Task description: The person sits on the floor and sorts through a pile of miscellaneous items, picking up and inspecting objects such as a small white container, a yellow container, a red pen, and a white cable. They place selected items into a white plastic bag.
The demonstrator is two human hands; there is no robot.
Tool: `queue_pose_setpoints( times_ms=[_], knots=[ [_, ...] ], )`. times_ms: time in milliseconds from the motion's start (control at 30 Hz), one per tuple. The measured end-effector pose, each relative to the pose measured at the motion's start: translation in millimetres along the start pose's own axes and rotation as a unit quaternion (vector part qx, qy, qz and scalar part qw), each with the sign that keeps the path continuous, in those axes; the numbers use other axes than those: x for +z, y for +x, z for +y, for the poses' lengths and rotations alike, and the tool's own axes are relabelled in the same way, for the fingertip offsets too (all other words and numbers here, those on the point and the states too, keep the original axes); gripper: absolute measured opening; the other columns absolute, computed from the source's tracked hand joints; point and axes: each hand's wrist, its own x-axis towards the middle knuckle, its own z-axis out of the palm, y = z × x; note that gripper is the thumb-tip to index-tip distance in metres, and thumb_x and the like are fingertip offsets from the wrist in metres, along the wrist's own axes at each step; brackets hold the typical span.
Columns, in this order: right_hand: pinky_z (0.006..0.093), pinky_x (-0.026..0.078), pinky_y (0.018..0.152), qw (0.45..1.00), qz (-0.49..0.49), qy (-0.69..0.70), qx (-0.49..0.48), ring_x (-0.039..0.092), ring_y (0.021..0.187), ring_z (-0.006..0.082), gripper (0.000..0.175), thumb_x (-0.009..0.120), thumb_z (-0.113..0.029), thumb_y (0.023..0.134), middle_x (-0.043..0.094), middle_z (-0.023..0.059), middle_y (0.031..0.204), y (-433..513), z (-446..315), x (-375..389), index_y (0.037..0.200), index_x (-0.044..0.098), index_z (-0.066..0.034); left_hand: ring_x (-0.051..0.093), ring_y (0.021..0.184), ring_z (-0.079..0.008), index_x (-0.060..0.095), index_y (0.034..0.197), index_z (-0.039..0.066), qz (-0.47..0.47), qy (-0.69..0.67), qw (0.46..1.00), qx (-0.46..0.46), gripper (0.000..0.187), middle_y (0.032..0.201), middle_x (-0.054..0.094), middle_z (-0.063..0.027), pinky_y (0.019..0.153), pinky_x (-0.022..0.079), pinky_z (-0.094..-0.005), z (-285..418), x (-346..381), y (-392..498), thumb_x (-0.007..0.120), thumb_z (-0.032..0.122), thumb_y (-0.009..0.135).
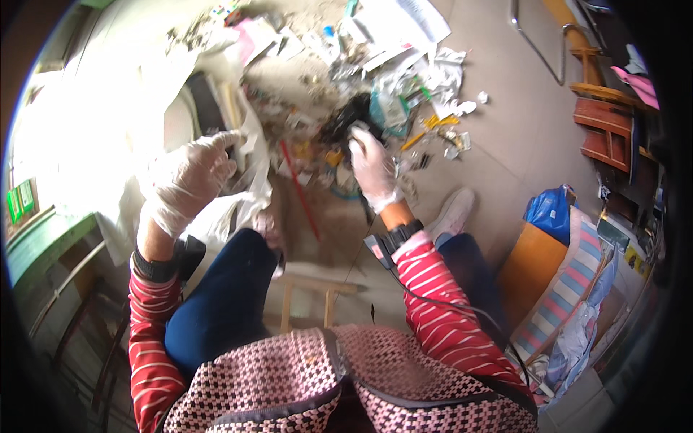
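Observation:
My left hand (192,173), in a thin clear glove, has its fingers curled at the rim of a white plastic bag (254,140). Inside the bag's mouth a dark flat item (208,105) and some pale pieces show, partly washed out by glare. My right hand (373,168), gloved likewise, reaches down to the litter on the floor. Its fingertips close on a crumpled black plastic bag (352,116), slightly blurred. Around it lie a thin red stick (299,189), a teal wrapper (391,111), yellow scraps (441,122) and crumpled clear plastic (446,76).
Printed paper sheets (403,24) and dusty debris (195,32) spread farther off. A small wooden stool (319,287) stands between my legs. To the right are a striped cushion (563,292), a blue plastic bag (549,211) and wooden furniture (603,130). A green ledge (54,241) edges the left.

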Motion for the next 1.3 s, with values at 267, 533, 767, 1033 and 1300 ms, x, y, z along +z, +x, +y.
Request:
queue_pose_setpoints(
  times_ms=[267, 533, 767, 1033, 1300],
  knots=[
    [0.0468, 0.049, 0.101, 0.957, 0.002, -0.250, 0.149, 0.062, 0.119, 0.0389, 0.044, 0.061, -0.031, 0.097, 0.065, 0.0217, 0.129, 48, 118, -112, 0.137, 0.059, -0.0114, 0.067, 0.101, -0.0402, 0.063, 0.127, 0.005, -0.128, 0.020, 0.989, 0.073, 0.041, 0.107, 0.069, -0.0222, 0.089, 0.054, -0.0460, 35, 33, 87, 0.067, 0.021, 0.090],
    [0.0493, 0.050, 0.102, 0.949, 0.009, -0.311, 0.051, 0.056, 0.126, 0.0412, 0.055, 0.072, -0.028, 0.091, 0.052, 0.0232, 0.141, 156, 128, -149, 0.140, 0.053, -0.0088, 0.065, 0.104, -0.0367, 0.063, 0.124, 0.003, -0.158, 0.090, 0.973, 0.141, 0.037, 0.113, 0.066, -0.0219, 0.088, 0.054, -0.0451, 36, 160, 278, 0.066, 0.020, 0.092],
    [0.0459, 0.040, 0.115, 0.935, -0.057, -0.331, 0.117, 0.042, 0.142, 0.0435, 0.085, 0.071, -0.047, 0.086, 0.039, 0.0322, 0.153, 232, 157, -172, 0.152, 0.041, -0.0048, 0.067, 0.110, -0.0394, 0.060, 0.134, 0.004, -0.091, -0.051, 0.994, 0.038, 0.052, 0.118, 0.069, -0.0233, 0.095, 0.054, -0.0410, 75, 253, 420, 0.064, 0.017, 0.084],
    [0.0443, 0.043, 0.114, 0.935, -0.123, -0.298, 0.147, 0.051, 0.136, 0.0380, 0.086, 0.070, -0.051, 0.090, 0.041, 0.0167, 0.158, 196, 141, -142, 0.155, 0.037, -0.0058, 0.063, 0.116, -0.0309, 0.039, 0.154, 0.008, -0.232, 0.040, 0.971, 0.049, 0.075, 0.133, 0.062, -0.0203, 0.100, 0.050, -0.0360, 91, 259, 402, 0.066, 0.009, 0.084],
    [0.0441, 0.051, 0.102, 0.934, -0.145, -0.308, 0.105, 0.061, 0.120, 0.0366, 0.059, 0.078, -0.038, 0.084, 0.059, 0.0182, 0.134, 120, 115, -100, 0.132, 0.059, -0.0070, 0.059, 0.127, -0.0406, 0.033, 0.159, 0.022, -0.318, 0.210, 0.923, 0.062, 0.087, 0.144, 0.052, -0.0254, 0.107, 0.048, -0.0492, 109, 252, 304, 0.070, 0.030, 0.081]
  ],
)
